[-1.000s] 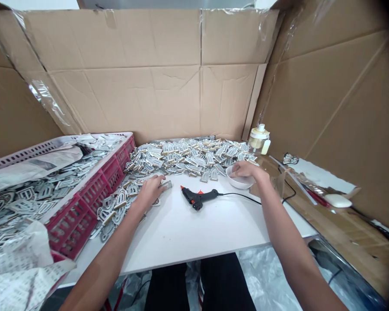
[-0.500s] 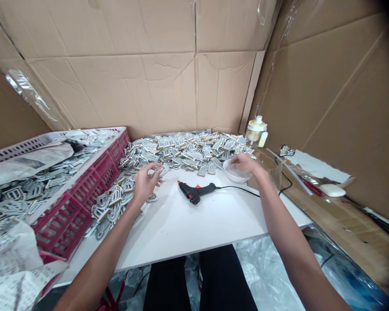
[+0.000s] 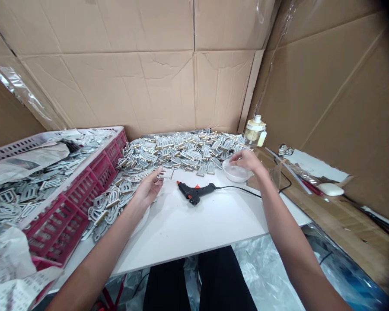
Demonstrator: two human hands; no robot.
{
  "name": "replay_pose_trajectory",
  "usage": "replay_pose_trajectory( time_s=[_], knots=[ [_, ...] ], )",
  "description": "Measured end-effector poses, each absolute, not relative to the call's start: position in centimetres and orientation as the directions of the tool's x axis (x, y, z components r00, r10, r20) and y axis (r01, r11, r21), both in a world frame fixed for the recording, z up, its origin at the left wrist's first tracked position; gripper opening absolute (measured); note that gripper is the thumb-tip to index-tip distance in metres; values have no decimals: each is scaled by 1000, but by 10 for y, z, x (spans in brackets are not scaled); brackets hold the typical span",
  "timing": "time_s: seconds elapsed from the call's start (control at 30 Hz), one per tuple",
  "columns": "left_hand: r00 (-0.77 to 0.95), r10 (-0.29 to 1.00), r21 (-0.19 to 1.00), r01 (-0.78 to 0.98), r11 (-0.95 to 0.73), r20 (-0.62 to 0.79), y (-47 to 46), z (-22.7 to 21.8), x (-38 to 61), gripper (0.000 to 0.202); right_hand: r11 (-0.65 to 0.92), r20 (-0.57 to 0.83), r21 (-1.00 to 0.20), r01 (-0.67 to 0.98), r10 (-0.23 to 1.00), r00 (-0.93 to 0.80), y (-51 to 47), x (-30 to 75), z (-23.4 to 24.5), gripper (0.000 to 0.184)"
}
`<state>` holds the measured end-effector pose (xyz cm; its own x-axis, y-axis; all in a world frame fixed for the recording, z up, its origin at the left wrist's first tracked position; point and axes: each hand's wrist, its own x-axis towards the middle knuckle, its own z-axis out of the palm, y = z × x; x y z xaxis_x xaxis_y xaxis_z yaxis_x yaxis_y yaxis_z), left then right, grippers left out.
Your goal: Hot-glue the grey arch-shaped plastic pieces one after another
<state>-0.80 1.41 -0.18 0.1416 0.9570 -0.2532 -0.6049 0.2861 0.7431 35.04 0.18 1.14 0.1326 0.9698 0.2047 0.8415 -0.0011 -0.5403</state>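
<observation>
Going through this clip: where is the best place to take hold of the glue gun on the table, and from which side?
Take the black handle of the glue gun, at the end the cord leaves, coming from the right, probably with the right hand, which is nearer. The gun lies on its side on the white table, nozzle pointing left, so this approach likely keeps fingers away from the tip.

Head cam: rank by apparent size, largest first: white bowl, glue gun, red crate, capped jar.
1. Red crate
2. Glue gun and white bowl: they look about alike, so unranked
3. Capped jar, smallest, though it stands farther from the camera
</observation>
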Motion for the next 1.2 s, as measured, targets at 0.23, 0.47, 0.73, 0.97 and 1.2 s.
replay_pose_trajectory(
  time_s=[0.23,0.47,0.73,0.97,1.2],
  knots=[
    [214,893,618,-657,431,-396,10,-3,-5,14,12,228,-602,799,961,157,-1,348,13,23],
    [361,873,690,-539,483,-329,-1,-9,6,10,223,363,-848,480,905,222,-7,316,25,34],
    [483,849,840,-354,412,-214,-1,-16,6,36,379,328,-912,160,905,-271,-7,192,28,24],
    [529,837,860,-354,368,-140,-2,-19,9,38,529,405,-788,315,831,-382,-1,165,10,13],
    [516,847,857,-372,356,-127,-2,-23,12,34,569,493,-644,511,820,-291,-14,162,11,15]
  ],
)
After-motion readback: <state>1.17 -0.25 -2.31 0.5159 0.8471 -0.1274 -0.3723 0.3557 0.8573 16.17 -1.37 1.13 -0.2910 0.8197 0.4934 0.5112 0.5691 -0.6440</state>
